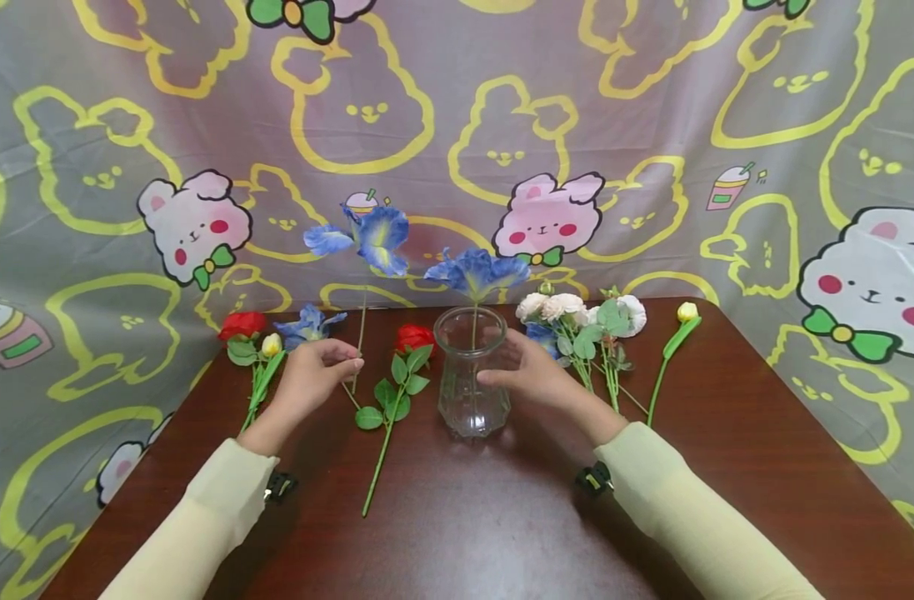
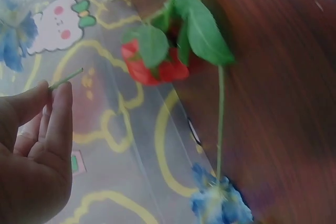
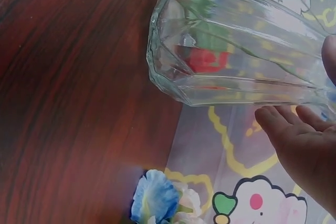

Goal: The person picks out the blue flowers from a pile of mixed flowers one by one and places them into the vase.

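Note:
Between thumb and fingertips, my left hand (image 1: 317, 375) pinches the thin stem of a blue iris (image 1: 377, 237), whose bloom is raised above the table. A clear glass vase (image 1: 474, 396) stands upright in the middle, with another blue iris (image 1: 476, 273) in it, its stem running down inside the glass. My right hand (image 1: 539, 373) is at the vase's right side, thumb toward the front; in the right wrist view its fingers (image 3: 278, 121) lie fairly straight along the glass. A red rose (image 1: 415, 337) with green leaves lies between my left hand and the vase.
At left on the brown table (image 1: 442, 533) lie a red flower (image 1: 242, 325), a yellow tulip (image 1: 272, 344) and a blue iris (image 1: 307, 325). On the right are pale pink and white flowers (image 1: 565, 308) and another yellow tulip (image 1: 686, 312). A patterned curtain (image 1: 442, 100) hangs behind.

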### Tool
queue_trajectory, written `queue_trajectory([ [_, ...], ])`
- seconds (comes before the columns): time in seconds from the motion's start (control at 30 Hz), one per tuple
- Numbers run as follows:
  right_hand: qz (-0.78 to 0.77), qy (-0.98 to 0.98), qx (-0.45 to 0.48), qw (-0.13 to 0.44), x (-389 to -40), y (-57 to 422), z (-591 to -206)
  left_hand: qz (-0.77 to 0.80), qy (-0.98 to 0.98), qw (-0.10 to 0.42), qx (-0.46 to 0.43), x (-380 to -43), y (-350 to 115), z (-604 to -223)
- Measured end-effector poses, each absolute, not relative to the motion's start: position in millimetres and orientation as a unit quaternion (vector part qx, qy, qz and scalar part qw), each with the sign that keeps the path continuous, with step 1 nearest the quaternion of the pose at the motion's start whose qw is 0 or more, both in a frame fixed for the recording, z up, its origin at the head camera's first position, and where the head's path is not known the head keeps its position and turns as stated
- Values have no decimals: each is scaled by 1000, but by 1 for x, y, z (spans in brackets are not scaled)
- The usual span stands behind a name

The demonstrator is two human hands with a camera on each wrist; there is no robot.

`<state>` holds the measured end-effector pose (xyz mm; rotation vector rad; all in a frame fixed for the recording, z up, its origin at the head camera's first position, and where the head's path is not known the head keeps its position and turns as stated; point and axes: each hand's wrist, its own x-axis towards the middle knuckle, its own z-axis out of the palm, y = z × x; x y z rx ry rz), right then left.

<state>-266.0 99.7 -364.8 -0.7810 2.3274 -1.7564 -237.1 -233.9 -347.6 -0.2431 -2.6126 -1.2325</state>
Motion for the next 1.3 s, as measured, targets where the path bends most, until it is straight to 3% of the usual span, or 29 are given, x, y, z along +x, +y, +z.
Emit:
queue_trajectory([
  [0.7, -523, 819, -236, -25, -246, 125, -309, -496, -847, 135, -135, -224, -181, -326],
  [0.87, -510, 828, -232, -22, -238, 126, -291, -511, -832, 138, -167, -218, -170, -322],
  [1.03, -528, 809, -257, -26, -230, 119, -276, -536, -811, 127, -196, -213, -156, -319],
  [1.3, -556, 773, -294, -84, -225, 102, -264, -550, -798, 114, -221, -206, -129, -322],
])
